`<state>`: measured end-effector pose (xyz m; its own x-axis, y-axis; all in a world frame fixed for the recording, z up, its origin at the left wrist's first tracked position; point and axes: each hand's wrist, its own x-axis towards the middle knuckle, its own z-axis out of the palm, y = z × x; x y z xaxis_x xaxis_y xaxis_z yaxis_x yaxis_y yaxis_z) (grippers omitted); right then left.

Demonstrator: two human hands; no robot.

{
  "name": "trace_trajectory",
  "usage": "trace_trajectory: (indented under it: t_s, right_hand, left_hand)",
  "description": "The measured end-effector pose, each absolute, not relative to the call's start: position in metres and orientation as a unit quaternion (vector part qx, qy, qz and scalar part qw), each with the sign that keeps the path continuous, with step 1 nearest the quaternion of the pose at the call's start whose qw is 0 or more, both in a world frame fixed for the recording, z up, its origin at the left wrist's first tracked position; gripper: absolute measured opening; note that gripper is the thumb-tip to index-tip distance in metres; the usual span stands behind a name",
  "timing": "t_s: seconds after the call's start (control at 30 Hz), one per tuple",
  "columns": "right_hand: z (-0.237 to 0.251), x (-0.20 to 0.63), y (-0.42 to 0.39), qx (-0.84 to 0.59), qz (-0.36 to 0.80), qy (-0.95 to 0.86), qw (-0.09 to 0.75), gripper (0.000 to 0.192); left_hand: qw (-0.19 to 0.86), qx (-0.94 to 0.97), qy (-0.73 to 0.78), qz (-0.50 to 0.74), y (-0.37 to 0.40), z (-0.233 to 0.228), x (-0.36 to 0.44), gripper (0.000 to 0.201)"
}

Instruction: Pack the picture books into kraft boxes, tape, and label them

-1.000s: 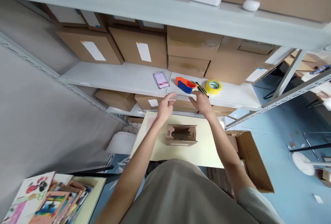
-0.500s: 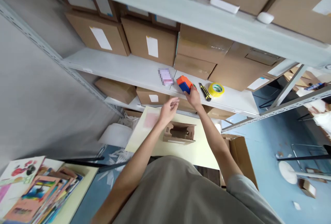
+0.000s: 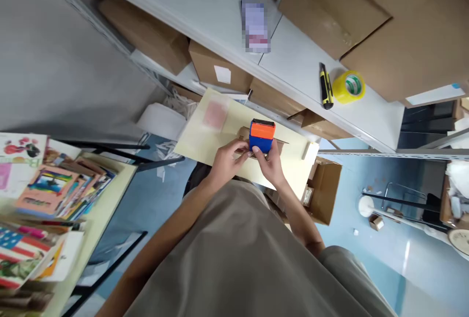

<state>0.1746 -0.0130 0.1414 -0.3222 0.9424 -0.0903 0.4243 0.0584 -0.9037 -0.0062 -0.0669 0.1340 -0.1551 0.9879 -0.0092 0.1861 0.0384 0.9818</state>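
The orange and blue tape dispenser (image 3: 261,136) sits over the small cardboard box (image 3: 245,144), which rests on the pale yellow table (image 3: 205,136). The right hand (image 3: 269,164) grips the dispenser from below, fingers closed around its blue lower part, the orange top facing up. The left hand (image 3: 224,158) is just beside the dispenser on its left, fingers curled against the edge of the cardboard box and touching it; whether they pinch the flap or only press on it cannot be told. Most of the box is hidden behind the two hands and the dispenser.

Left of the dispenser, on the same table, lies a pinkish patch (image 3: 215,114), blurred. Beyond the dispenser runs a grey shelf (image 3: 293,58). On it, up and to the right of the dispenser, a yellow and black utility knife (image 3: 324,86) lies just beside a roll of yellow tape (image 3: 348,86). Straight above the dispenser on that shelf lies a small blurred-out item (image 3: 255,26). Large brown cartons (image 3: 370,19) stand at the back of the shelf, and more cartons (image 3: 216,65) sit on the lower shelf behind the table. To the right of the dispenser, below the table edge, an open cardboard carton (image 3: 324,187) stands on the blue floor. Far left of the dispenser, a second table carries a heap of colourful printed cards (image 3: 51,190).
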Motion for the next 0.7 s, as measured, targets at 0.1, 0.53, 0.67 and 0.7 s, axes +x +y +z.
trace_trajectory:
  t_s: [0.1,0.53,0.67,0.7]
  right_hand:
    - [0.142,0.179,-0.018,-0.513,0.445,-0.695,0.238,0.055]
    - [0.181,0.162,-0.025,-0.527,0.378,-0.754,0.109,0.048]
    - [0.196,0.156,-0.026,-0.547,0.323,-0.767,0.091,0.051]
    - [0.199,0.156,-0.026,-0.551,0.307,-0.772,0.083,0.051]
  left_hand:
    - [0.394,0.54,0.594,0.448,-0.073,0.138,-0.015,0.021]
    - [0.187,0.635,0.583,0.471,-0.06,0.183,-0.094,0.037]
    - [0.187,0.672,0.545,0.466,-0.049,0.178,-0.109,0.029]
    - [0.197,0.673,0.54,0.466,-0.047,0.175,-0.111,0.028]
